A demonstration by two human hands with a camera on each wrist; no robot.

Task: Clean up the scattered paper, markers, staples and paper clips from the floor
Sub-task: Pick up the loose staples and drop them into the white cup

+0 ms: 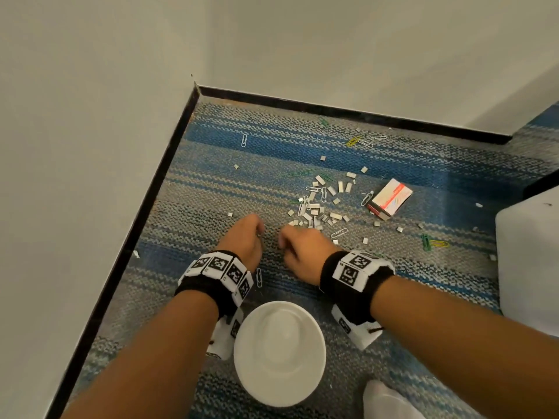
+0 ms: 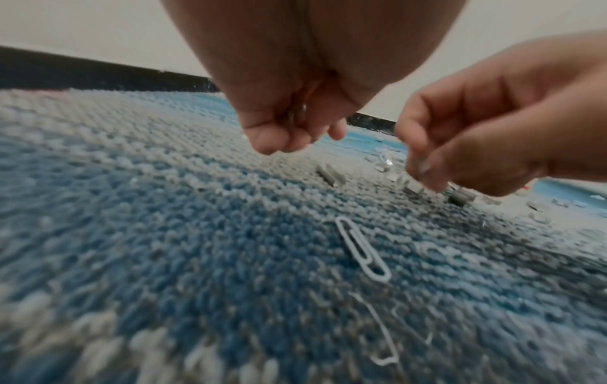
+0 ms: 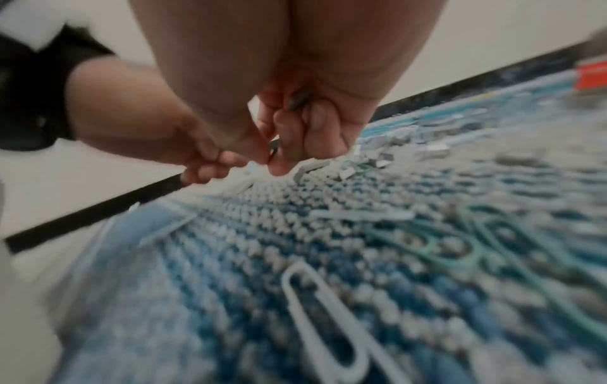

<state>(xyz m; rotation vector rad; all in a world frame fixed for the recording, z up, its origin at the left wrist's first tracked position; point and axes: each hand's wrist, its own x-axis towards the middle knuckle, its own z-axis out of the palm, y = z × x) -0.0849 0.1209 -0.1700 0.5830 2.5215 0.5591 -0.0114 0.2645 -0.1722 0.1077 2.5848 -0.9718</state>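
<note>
Silver staple pile [image 1: 317, 207] lies just far-right of my right hand [image 1: 299, 252]; left hand [image 1: 245, 240] farther off. Both hands' fingers curled, pinching staple bits.

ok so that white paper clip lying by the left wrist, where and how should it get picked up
The white paper clip lies flat on the carpet, long axis pointing away. Probably best pinched across its two long sides, coming from straight above with fingertips pressed into the pile, since nothing sticks up to grab.

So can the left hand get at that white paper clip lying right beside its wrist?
Probably not cleanly: the white paper clip lies uncovered beside the wrist, but the left hand already holds staples in curled fingers.
</note>
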